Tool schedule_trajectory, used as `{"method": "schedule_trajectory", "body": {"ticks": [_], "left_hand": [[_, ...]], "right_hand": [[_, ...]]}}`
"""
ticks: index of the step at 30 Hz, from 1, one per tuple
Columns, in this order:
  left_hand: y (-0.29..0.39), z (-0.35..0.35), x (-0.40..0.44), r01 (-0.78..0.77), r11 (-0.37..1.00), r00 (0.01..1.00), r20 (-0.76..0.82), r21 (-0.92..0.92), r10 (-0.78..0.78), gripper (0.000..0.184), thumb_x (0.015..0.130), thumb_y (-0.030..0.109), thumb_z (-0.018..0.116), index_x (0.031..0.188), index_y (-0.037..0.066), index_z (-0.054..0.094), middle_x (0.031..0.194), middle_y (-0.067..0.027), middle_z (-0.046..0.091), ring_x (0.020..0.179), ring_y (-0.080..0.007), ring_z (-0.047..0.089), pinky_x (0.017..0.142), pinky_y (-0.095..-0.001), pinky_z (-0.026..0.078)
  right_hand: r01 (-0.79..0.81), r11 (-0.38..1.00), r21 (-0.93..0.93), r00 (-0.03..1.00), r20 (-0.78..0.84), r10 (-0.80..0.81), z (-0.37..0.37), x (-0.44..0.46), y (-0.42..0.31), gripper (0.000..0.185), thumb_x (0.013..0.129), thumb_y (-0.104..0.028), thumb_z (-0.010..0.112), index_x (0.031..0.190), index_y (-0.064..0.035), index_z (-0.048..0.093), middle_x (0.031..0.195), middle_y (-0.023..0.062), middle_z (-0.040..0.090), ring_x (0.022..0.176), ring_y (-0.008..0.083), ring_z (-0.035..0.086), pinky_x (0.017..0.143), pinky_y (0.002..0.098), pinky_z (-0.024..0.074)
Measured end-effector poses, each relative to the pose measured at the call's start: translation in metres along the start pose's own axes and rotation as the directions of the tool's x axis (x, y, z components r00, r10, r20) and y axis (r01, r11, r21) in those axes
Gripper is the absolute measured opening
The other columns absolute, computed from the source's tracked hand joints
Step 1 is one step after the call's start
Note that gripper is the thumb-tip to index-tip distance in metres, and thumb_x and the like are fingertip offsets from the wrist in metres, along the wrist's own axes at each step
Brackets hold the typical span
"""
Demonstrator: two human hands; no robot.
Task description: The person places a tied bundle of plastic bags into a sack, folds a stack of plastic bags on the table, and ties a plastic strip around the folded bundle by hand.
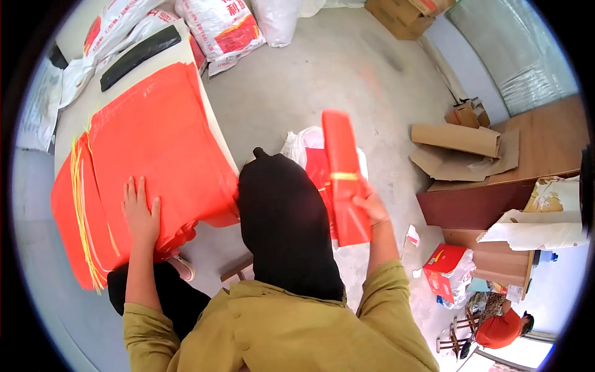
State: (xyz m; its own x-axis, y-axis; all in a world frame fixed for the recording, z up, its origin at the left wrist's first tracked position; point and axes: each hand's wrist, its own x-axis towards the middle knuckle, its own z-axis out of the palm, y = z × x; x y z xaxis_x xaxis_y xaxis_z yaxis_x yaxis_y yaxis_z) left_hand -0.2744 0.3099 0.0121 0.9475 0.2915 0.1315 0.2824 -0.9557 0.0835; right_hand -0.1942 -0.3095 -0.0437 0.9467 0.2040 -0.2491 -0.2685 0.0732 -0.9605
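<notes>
My left hand [141,211] lies flat, fingers spread, on a broad stack of thin red sheets [155,124] covering the table on the left. Yellow strings [79,204] run across the stack's left end, beyond that hand. In my right hand [372,208] is a long, folded red bundle [343,142] with a yellow band around its middle. My fingers grip the bundle's right edge; it is slightly blurred. Below and behind it stands a white bag [295,146] with more red bundles [317,162] in it, partly hidden by the held one and my knee.
A black folded strip [140,57] lies at the table's far end. Printed white sacks [226,31] stand behind it. On the right are flattened cardboard [458,142], a wooden cabinet [483,204] and a red box [443,266]. Another person [499,328] sits at lower right.
</notes>
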Motion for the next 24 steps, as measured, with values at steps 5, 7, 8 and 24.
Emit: {"method": "schedule_trajectory", "body": {"ticks": [5, 7, 8, 24], "left_hand": [[-0.004, 0.004, 0.000, -0.045, 0.999, 0.999, -0.027, -0.001, 0.045, 0.067, 0.097, 0.030, 0.059, 0.159, 0.014, 0.039, 0.167, -0.0156, 0.029, 0.154, -0.0382, 0.027, 0.120, -0.0619, 0.023], [-0.007, 0.005, 0.001, -0.062, 0.998, 0.998, -0.033, -0.004, 0.062, 0.066, 0.097, 0.030, 0.057, 0.159, 0.014, 0.039, 0.168, -0.0158, 0.028, 0.154, -0.0385, 0.027, 0.120, -0.0620, 0.023], [-0.008, 0.005, 0.000, -0.067, 0.998, 0.997, -0.034, -0.001, 0.067, 0.066, 0.098, 0.030, 0.057, 0.159, 0.013, 0.039, 0.168, -0.0159, 0.028, 0.154, -0.0386, 0.027, 0.120, -0.0620, 0.023], [-0.002, 0.002, 0.000, -0.071, 0.997, 0.997, -0.023, 0.010, 0.071, 0.063, 0.100, 0.032, 0.053, 0.158, 0.013, 0.039, 0.168, -0.0150, 0.028, 0.154, -0.0382, 0.027, 0.121, -0.0616, 0.021]], "right_hand": [[-0.410, 0.909, -0.072, 0.912, -0.050, 0.407, -0.031, -0.020, 0.113, 0.082, 0.084, 0.010, 0.070, 0.157, -0.0170, 0.044, 0.149, 0.0105, 0.052, 0.124, 0.0215, 0.059, 0.103, 0.0335, 0.0529], [-0.408, 0.891, -0.197, 0.913, -0.065, 0.403, -0.040, -0.018, 0.125, 0.080, 0.085, 0.010, 0.069, 0.156, -0.0159, 0.045, 0.148, 0.0112, 0.052, 0.125, 0.0224, 0.059, 0.104, 0.0343, 0.0520], [-0.404, 0.877, -0.262, 0.914, -0.073, 0.399, -0.045, -0.016, 0.129, 0.079, 0.085, 0.010, 0.069, 0.156, -0.0154, 0.046, 0.148, 0.0115, 0.052, 0.125, 0.0229, 0.059, 0.105, 0.0347, 0.0515], [-0.111, 0.620, -0.777, 0.984, -0.173, -0.041, -0.028, 0.051, 0.143, 0.069, 0.084, -0.003, 0.074, 0.148, -0.0139, 0.053, 0.154, 0.0198, 0.045, 0.141, 0.0346, 0.046, 0.117, 0.0408, 0.0397]]}}
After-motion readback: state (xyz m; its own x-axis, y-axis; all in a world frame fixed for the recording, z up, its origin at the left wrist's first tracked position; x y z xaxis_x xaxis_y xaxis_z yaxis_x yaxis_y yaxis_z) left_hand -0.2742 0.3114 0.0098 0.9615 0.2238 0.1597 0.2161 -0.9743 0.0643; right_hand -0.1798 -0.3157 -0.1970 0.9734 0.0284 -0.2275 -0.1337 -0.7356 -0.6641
